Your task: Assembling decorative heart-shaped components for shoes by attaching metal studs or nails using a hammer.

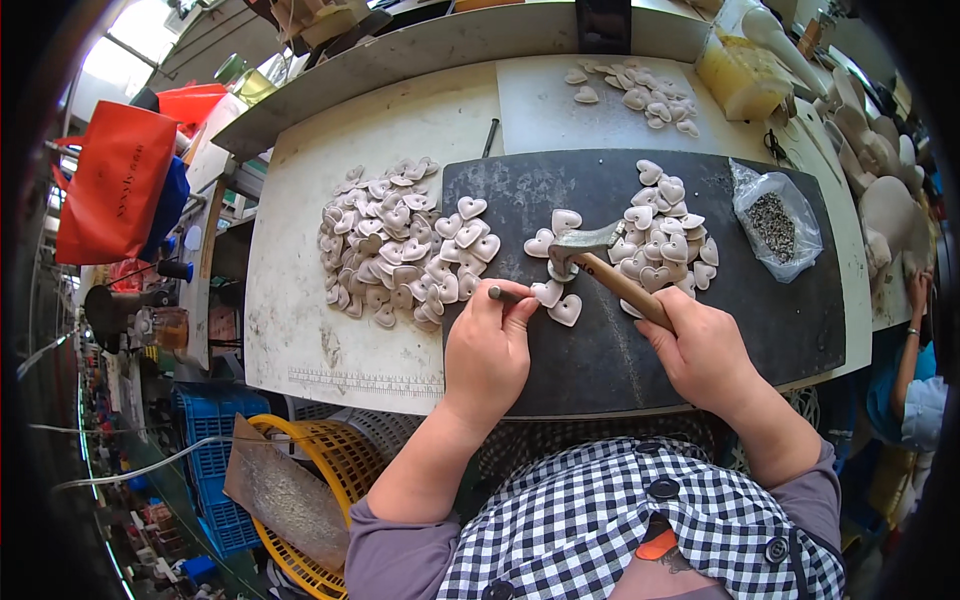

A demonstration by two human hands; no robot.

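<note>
A hammer [600, 255] lies slantwise over a dark mat [780, 320] on the worktop [300, 330]. Its wooden handle runs from the right hand [700, 345] up and to the left, and the metal head sits just over a small heart-shaped piece [562, 272]. The right hand's grip is closed around the lower end of the handle, wrist bent slightly inward. The left hand [487, 350] rests on the mat, fingers curled, pinching a short metal punch [503, 294] between thumb and fingertips; the punch points right, toward the hearts under the hammer. A large pile of pale hearts [395, 240] lies to the left, a smaller pile [665, 230] to the right, beside a clear bag of small dark bits [775, 222].
</note>
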